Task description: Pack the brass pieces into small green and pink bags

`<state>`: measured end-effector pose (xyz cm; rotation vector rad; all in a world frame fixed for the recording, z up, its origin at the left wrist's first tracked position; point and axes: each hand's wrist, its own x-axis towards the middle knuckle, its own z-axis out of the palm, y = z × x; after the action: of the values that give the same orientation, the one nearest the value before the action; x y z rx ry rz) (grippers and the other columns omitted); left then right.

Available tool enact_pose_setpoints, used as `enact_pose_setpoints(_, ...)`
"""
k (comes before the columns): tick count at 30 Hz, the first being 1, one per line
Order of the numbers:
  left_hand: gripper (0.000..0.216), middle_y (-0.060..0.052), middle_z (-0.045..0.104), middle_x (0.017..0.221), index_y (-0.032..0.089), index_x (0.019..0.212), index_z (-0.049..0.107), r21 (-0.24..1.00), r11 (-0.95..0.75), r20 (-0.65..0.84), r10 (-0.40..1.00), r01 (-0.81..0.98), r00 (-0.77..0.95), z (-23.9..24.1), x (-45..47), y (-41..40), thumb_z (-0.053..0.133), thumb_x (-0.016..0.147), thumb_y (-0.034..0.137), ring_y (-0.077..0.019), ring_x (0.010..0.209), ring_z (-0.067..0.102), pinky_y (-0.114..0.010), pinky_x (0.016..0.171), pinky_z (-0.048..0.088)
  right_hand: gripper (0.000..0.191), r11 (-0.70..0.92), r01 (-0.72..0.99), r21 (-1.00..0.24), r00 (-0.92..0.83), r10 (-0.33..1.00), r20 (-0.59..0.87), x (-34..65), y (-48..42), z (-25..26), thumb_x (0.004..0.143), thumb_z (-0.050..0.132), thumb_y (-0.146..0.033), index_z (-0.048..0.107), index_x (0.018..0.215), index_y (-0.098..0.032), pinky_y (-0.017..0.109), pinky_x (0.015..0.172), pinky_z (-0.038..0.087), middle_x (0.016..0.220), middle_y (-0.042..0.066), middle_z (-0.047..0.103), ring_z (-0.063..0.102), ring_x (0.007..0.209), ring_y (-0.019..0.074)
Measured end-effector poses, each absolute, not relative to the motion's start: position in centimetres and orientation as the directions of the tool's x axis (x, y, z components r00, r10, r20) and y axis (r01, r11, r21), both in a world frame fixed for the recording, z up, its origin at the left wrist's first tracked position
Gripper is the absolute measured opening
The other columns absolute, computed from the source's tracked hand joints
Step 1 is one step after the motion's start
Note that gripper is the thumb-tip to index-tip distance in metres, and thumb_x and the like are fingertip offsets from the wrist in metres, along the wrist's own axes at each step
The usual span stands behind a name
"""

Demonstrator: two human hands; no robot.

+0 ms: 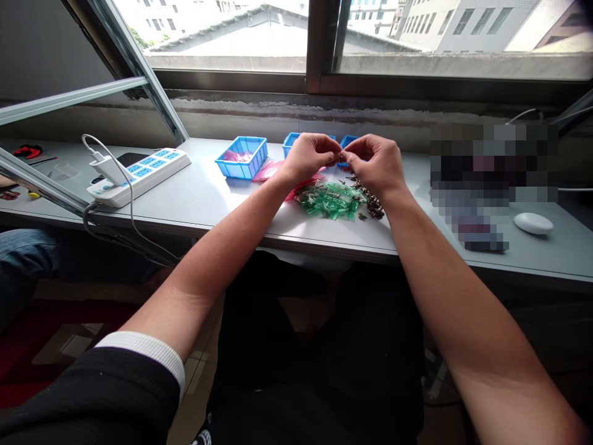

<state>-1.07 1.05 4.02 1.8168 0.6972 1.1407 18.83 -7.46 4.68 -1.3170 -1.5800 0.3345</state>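
My left hand [311, 153] and my right hand [377, 162] meet fingertip to fingertip above the table. Both are closed in a pinch around something tiny and brownish, too small to make out. Below them lies a heap of small green plastic packets [332, 201]. To its right, partly hidden by my right hand, spreads a pile of small bronze-coloured metal parts [372, 205]. Pink plastic bags [267, 171] lie beside and partly behind my left wrist. Behind my hands stand a blue bin [291, 142] and another blue bin [348, 141], both partly covered.
A blue basket [241, 165] with pinkish packets stands left on the white table [217, 207]. Farther left are a power strip [139, 176] with a plugged-in charger and a metal frame [139, 68]. A white mouse [534, 223] lies right, near a blurred-out area. Another person's leg [28, 256] shows at left.
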Motion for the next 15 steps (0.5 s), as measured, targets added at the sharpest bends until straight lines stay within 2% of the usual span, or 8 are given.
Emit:
enact_pose_setpoints(3, 0.015, -0.008, 0.095, 0.110, 0.019, 0.107, 0.096, 0.869, -0.495, 0.441, 0.785, 0.014, 0.435, 3.7, -1.1, 1.5, 0.094, 0.092, 0.019, -0.0209, 0.103, 0.088, -0.042, 0.106, 0.074, 0.012, 0.359, 0.595, -0.719, 0.107, 0.851, 0.514, 19.0, -7.5, 4.8, 0.108, 0.097, -0.040, 0.089, 0.110, -0.031, 0.057, 0.107, 0.083, 0.119, 0.010, 0.096, 0.096, 0.109, 0.0356)
enact_pose_setpoints(8, 0.020, -0.009, 0.094, 0.112, 0.018, 0.113, 0.095, 0.873, -0.488, 0.445, 0.798, 0.002, 0.405, 3.4, -1.0, 2.2, 0.087, 0.096, 0.015, -0.0212, 0.102, 0.087, -0.044, 0.104, 0.072, 0.006, 0.297, 0.746, -0.596, 0.080, 0.848, 0.523, 19.9, -6.9, 4.2, 0.103, 0.098, -0.025, 0.093, 0.105, -0.027, 0.066, 0.119, 0.077, 0.119, 0.015, 0.098, 0.095, 0.116, 0.0418)
enact_pose_setpoints(12, 0.018, -0.010, 0.093, 0.113, 0.017, 0.117, 0.094, 0.885, -0.465, 0.422, 0.817, 0.018, 0.393, 3.7, -0.8, 1.9, 0.087, 0.100, 0.016, -0.0230, 0.105, 0.088, -0.045, 0.105, 0.073, 0.017, 0.241, 0.834, -0.495, 0.030, 0.878, 0.478, 21.0, -6.1, 3.4, 0.098, 0.092, -0.012, 0.097, 0.109, -0.024, 0.070, 0.121, 0.075, 0.125, 0.017, 0.099, 0.095, 0.121, 0.0457)
enact_pose_setpoints(15, 0.017, -0.010, 0.093, 0.116, 0.018, 0.116, 0.094, 0.890, -0.455, 0.414, 0.831, 0.025, 0.372, 4.0, -0.8, 1.6, 0.087, 0.101, 0.018, -0.0238, 0.109, 0.089, -0.043, 0.104, 0.074, 0.019, 0.278, 0.815, -0.509, 0.004, 0.875, 0.485, 21.3, -6.1, 3.4, 0.098, 0.093, -0.015, 0.100, 0.112, -0.027, 0.068, 0.124, 0.075, 0.129, 0.013, 0.100, 0.095, 0.125, 0.0444)
